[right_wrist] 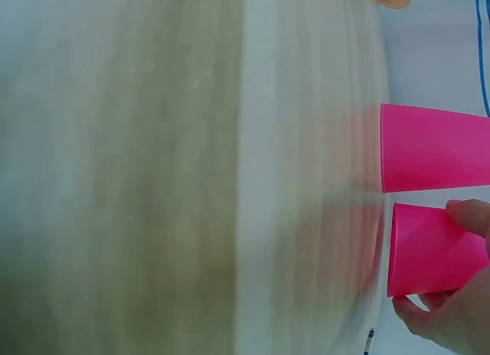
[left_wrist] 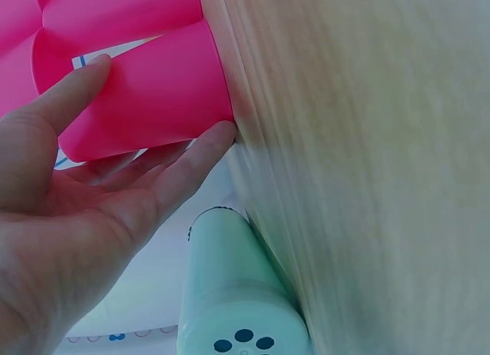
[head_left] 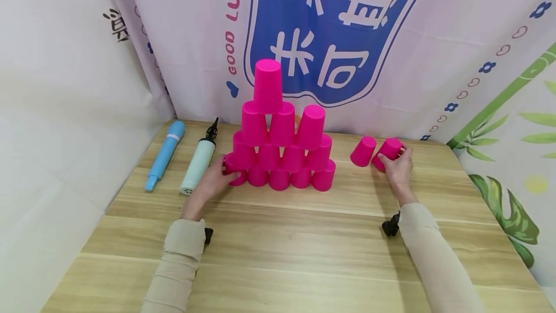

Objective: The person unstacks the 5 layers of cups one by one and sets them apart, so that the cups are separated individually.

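Upside-down pink cups (head_left: 279, 179) are stacked in a stepped tower of four tiers. Several form each of the two lower rows, three form the third, and a single cup (head_left: 268, 88) tops the left pair. At the tower's bottom left corner, my left hand (head_left: 214, 179) holds the end cup (left_wrist: 164, 95), its thumb on one side and fingers along the other. Off to the right, my right hand (head_left: 398, 165) grips a separate pink cup (head_left: 388, 152) between thumb and fingers. Another upside-down pink cup (head_left: 364, 151) stands just left of it.
A pale green hand pump (head_left: 199, 165) with a black nozzle lies close to my left hand. Farther left lies a blue pump-like tube (head_left: 166, 156). Behind the wooden table (head_left: 304, 255) hangs a printed white cloth (head_left: 195, 37), near the tower's back.
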Available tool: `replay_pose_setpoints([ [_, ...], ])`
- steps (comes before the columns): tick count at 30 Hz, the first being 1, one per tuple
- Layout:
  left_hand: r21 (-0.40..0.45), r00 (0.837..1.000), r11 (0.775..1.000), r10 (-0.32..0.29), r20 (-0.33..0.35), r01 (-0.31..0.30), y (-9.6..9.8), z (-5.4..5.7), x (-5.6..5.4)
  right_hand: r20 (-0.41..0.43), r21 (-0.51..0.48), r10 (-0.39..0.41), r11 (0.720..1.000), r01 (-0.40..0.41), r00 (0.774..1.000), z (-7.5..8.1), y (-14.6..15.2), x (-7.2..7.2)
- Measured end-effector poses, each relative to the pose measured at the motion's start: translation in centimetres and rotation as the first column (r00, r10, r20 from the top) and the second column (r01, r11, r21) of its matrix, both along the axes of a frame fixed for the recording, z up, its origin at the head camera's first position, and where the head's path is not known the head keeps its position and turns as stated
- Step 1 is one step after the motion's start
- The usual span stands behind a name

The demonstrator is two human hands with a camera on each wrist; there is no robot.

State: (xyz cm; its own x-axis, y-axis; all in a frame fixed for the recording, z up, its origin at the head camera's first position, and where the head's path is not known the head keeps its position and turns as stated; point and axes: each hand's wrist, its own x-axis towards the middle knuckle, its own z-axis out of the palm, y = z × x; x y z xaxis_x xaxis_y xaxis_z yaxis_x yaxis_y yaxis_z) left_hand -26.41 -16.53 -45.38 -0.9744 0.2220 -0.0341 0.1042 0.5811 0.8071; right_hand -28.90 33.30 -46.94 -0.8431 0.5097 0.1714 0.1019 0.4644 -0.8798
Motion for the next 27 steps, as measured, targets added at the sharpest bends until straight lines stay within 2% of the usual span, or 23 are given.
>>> replay_pose_setpoints([
  [5, 0.006, 1.000, 1.000, -0.002, -0.001, 0.002, 0.1, 0.0, 0.1, 0.012, 0.004, -0.010, 1.000, 0.010, 1.000, -0.2, -0.2, -0.5],
  [11, 0.009, 1.000, 1.000, -0.017, -0.010, 0.017, 0.0, 0.2, 0.2, 0.048, -0.037, -0.008, 0.999, 0.010, 0.999, -0.5, -0.4, -0.5],
  [15, 0.008, 1.000, 1.000, -0.026, -0.014, 0.026, 0.1, 0.2, 0.2, 0.041, -0.021, 0.002, 1.000, -0.002, 0.999, -0.2, -0.5, 0.3],
  [18, 0.005, 1.000, 1.000, -0.026, -0.017, 0.026, 0.0, 0.2, 0.1, -0.038, 0.041, 0.007, 0.999, -0.006, 0.999, 1.1, -1.4, 1.3],
  [20, -0.002, 1.000, 1.000, -0.023, -0.017, 0.023, -0.1, 0.1, 0.0, -0.134, 0.069, 0.025, 0.998, -0.016, 0.991, 3.2, -2.8, 2.1],
  [22, -0.009, 1.000, 1.000, -0.017, -0.013, 0.017, -0.2, 0.2, 0.1, -0.266, 0.066, 0.074, 0.996, -0.058, 0.961, 6.0, -4.9, 2.8],
  [24, -0.014, 1.000, 1.000, -0.012, -0.007, 0.012, -0.2, 0.1, 0.1, -0.376, 0.032, 0.155, 0.987, -0.155, 0.914, 9.8, -7.5, 3.9],
  [25, -0.016, 1.000, 1.000, -0.011, -0.002, 0.011, -0.1, 0.1, 0.1, -0.428, 0.015, 0.209, 0.974, -0.225, 0.879, 11.9, -9.0, 4.3],
  [27, -0.012, 1.000, 1.000, -0.013, 0.002, 0.013, 0.0, 0.0, 0.0, -0.489, -0.005, 0.325, 0.927, -0.375, 0.810, 15.7, -11.8, 4.9],
])
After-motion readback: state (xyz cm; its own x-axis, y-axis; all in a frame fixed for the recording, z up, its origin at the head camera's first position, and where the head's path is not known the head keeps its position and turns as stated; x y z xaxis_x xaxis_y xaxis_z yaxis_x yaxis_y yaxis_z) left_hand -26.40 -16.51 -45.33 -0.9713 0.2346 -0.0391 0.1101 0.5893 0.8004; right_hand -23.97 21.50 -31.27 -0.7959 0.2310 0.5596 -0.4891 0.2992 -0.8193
